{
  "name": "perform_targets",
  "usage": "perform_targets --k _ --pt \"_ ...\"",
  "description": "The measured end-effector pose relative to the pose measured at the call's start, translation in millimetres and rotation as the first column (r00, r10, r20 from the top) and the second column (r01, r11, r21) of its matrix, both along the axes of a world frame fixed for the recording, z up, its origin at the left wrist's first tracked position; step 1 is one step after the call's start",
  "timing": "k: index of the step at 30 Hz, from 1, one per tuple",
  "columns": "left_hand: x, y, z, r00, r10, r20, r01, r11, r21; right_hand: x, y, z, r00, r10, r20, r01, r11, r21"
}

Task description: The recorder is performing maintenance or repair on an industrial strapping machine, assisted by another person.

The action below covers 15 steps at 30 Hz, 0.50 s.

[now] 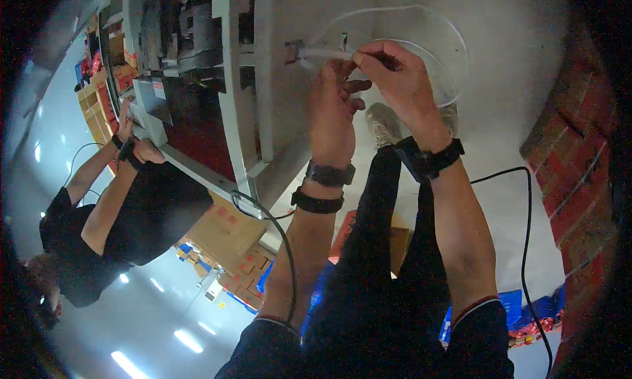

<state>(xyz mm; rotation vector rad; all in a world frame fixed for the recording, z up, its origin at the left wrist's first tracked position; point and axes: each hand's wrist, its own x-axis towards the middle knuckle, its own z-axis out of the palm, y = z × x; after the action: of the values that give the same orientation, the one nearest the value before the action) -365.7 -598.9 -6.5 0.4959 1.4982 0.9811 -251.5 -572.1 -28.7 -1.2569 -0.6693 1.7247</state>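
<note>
A whitish translucent tube (327,52) runs level from a small opening (292,52) in the pale machine panel to my hands. My right hand (403,78) pinches its near end between thumb and fingertips. Close beside it, my left hand (334,109) is closed, its fingers curled and its fingertips at the underside of the tube. The exact grip of the left fingertips is partly hidden. Behind my right hand, a thin clear hose (463,40) makes a wide loop over the light floor.
The open-sided machine frame (230,89) stands to my left, with dark parts inside. Beyond it, another person (112,221) in black has both hands at its edge. Black cables (528,227) hang by my arms. Cardboard boxes (227,231) and red-brown stacked packages (576,162) stand around.
</note>
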Motion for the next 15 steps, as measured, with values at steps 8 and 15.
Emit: perform_targets --k 8,15 --pt "-0.9 -1.1 8.6 0.998 -0.02 -0.056 0.02 1.0 -0.005 -20.0 -5.5 -16.9 0.986 -0.061 -0.154 0.071 0.995 0.064" --pt "-10.3 -4.4 5.6 0.998 -0.033 -0.051 0.033 0.999 0.004 -33.4 -0.8 -21.4 1.0 -0.015 0.012 0.012 0.982 0.187"
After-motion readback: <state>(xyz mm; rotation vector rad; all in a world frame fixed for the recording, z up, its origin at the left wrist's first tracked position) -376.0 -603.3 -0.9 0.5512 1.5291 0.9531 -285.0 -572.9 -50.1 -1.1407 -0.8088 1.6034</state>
